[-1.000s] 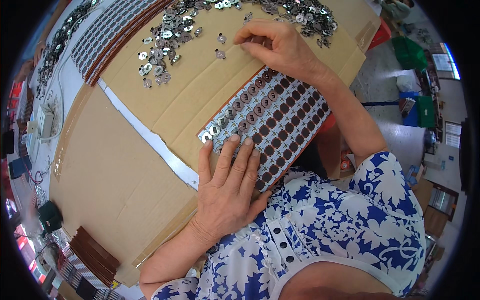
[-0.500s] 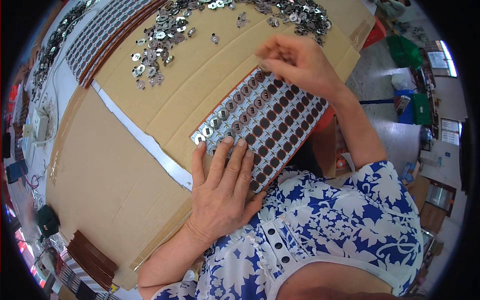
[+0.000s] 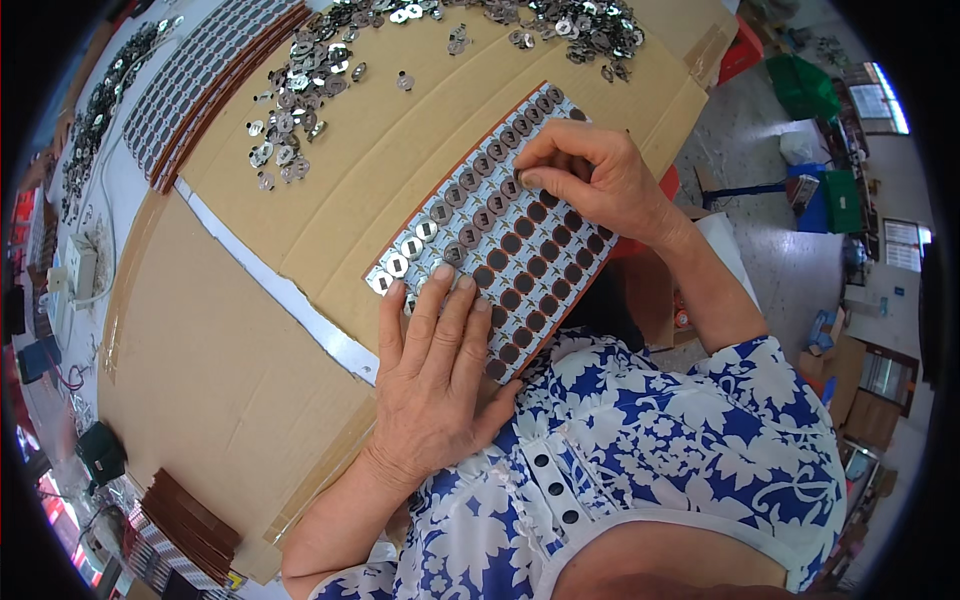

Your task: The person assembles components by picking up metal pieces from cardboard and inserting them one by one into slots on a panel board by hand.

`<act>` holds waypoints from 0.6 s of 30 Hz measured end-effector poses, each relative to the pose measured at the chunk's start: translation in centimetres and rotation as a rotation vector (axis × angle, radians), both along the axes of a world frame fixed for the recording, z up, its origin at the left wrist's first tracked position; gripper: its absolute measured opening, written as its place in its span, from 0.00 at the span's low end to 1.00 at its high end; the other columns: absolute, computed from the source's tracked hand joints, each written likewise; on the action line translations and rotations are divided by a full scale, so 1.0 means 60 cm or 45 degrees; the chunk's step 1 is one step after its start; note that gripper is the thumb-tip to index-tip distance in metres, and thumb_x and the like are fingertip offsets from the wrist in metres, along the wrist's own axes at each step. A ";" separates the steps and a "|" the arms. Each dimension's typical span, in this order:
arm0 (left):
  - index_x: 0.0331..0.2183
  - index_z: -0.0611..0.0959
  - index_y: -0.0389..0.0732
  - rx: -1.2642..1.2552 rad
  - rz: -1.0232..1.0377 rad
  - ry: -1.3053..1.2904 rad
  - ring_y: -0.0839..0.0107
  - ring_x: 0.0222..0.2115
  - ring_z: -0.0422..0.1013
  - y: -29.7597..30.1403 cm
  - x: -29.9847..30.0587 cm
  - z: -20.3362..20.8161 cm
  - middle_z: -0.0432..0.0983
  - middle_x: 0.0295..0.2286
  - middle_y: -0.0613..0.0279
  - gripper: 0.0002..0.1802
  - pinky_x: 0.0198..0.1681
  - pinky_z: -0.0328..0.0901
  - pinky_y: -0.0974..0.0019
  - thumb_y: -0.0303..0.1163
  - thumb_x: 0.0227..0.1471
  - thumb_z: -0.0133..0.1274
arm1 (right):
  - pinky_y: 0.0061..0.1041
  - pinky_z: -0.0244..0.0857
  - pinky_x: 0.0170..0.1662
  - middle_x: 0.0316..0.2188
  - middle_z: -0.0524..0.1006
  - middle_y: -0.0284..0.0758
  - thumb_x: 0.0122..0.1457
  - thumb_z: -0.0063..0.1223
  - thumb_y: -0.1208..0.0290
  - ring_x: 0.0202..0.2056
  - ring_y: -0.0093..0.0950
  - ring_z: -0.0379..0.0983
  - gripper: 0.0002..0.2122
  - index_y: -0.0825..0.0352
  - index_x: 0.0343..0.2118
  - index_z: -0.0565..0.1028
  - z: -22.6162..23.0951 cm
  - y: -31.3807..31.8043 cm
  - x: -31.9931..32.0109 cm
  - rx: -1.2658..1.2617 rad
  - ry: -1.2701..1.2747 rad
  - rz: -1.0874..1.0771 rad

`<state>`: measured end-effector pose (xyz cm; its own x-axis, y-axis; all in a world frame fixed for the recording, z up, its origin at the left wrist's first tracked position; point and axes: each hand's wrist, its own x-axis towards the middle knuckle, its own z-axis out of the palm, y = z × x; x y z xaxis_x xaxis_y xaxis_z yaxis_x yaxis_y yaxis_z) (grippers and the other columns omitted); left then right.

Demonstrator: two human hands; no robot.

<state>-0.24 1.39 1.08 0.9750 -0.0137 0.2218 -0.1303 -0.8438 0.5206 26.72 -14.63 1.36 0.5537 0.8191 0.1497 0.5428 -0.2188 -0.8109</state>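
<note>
A flat panel (image 3: 545,268) with rows of dark round spots lies slanted on brown cardboard. Small metal discs with tabs (image 3: 468,181) cover the spots along its far-side row and part of the second. My left hand (image 3: 430,370) rests palm down over the panel's near left corner, fingers stretched out and slightly apart. My right hand (image 3: 590,180) is over the panel beside the last disc in the second row, its thumb and index finger pinched together at the surface. Whatever sits between those fingertips is hidden.
Loose metal discs (image 3: 310,85) are heaped on the cardboard (image 3: 230,340) toward the far side. Similar panels (image 3: 205,90) are stacked at the far left. Brown strips (image 3: 190,515) lie at the lower left. Green crates (image 3: 803,92) stand on the floor to the right.
My right hand has come down from beyond the panel's far edge onto the second row, uncovering the far end of the first row. My left hand stays on the panel. The view has shifted slightly.
</note>
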 end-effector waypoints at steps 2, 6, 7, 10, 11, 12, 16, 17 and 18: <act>0.61 0.81 0.31 -0.027 -0.004 -0.007 0.36 0.70 0.64 0.002 -0.001 0.000 0.72 0.66 0.39 0.46 0.74 0.50 0.28 0.48 0.45 0.73 | 0.19 0.70 0.34 0.29 0.83 0.28 0.64 0.69 0.79 0.30 0.14 0.76 0.05 0.69 0.42 0.85 0.002 0.001 -0.006 0.005 -0.074 0.061; 0.61 0.80 0.31 -0.018 0.011 0.029 0.34 0.71 0.62 0.002 0.003 0.006 0.70 0.67 0.37 0.46 0.74 0.50 0.29 0.48 0.46 0.73 | 0.16 0.67 0.33 0.30 0.82 0.25 0.64 0.69 0.80 0.29 0.12 0.72 0.07 0.68 0.44 0.85 -0.013 -0.001 -0.015 0.013 0.050 -0.141; 0.61 0.80 0.32 -0.004 0.001 0.040 0.34 0.71 0.62 0.002 0.003 0.007 0.69 0.68 0.37 0.46 0.74 0.51 0.30 0.49 0.47 0.73 | 0.14 0.63 0.32 0.31 0.81 0.22 0.64 0.69 0.81 0.29 0.09 0.69 0.08 0.67 0.45 0.85 -0.018 -0.004 -0.012 0.033 0.016 -0.156; 0.62 0.80 0.32 0.004 -0.002 0.048 0.35 0.72 0.61 0.004 0.003 0.006 0.69 0.68 0.37 0.45 0.75 0.50 0.31 0.49 0.49 0.72 | 0.14 0.63 0.32 0.31 0.81 0.23 0.64 0.69 0.81 0.29 0.09 0.70 0.07 0.67 0.44 0.85 -0.010 -0.007 -0.002 0.009 -0.063 -0.021; 0.62 0.80 0.32 0.004 -0.003 0.049 0.35 0.72 0.61 0.004 0.003 0.006 0.69 0.68 0.37 0.45 0.75 0.50 0.31 0.49 0.49 0.72 | 0.14 0.63 0.32 0.31 0.81 0.23 0.64 0.69 0.81 0.29 0.09 0.70 0.07 0.67 0.44 0.85 -0.008 -0.004 -0.004 0.008 -0.062 -0.021; 0.62 0.80 0.32 0.010 -0.001 0.056 0.35 0.72 0.61 0.004 0.002 0.005 0.69 0.69 0.37 0.45 0.75 0.50 0.32 0.50 0.49 0.71 | 0.15 0.62 0.32 0.31 0.81 0.23 0.64 0.69 0.82 0.29 0.09 0.70 0.06 0.68 0.43 0.85 -0.006 0.000 -0.007 0.019 -0.020 -0.043; 0.62 0.79 0.31 0.022 0.001 0.055 0.35 0.72 0.61 0.003 0.001 0.003 0.68 0.69 0.37 0.46 0.75 0.50 0.32 0.50 0.50 0.71 | 0.18 0.62 0.31 0.31 0.80 0.26 0.64 0.68 0.83 0.29 0.12 0.70 0.04 0.70 0.40 0.85 -0.006 0.001 -0.009 0.026 -0.101 -0.056; 0.62 0.79 0.31 0.022 0.001 0.055 0.35 0.72 0.61 0.002 0.002 0.005 0.68 0.69 0.37 0.46 0.75 0.50 0.32 0.50 0.50 0.71 | 0.18 0.62 0.31 0.31 0.80 0.26 0.64 0.68 0.83 0.29 0.12 0.70 0.04 0.70 0.40 0.85 -0.008 0.001 -0.005 0.026 -0.101 -0.056; 0.62 0.79 0.30 0.012 0.001 0.060 0.36 0.73 0.60 0.000 0.003 0.008 0.67 0.69 0.35 0.47 0.75 0.50 0.31 0.47 0.47 0.73 | 0.20 0.63 0.32 0.31 0.79 0.28 0.63 0.68 0.83 0.29 0.15 0.72 0.04 0.71 0.40 0.85 -0.014 0.001 0.000 0.065 -0.189 0.005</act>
<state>-0.05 1.40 1.55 0.9844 -0.0148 0.1754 -0.1051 -0.8490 0.5179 26.73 -14.59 0.55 0.5193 0.8104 0.2711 0.6583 -0.1771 -0.7316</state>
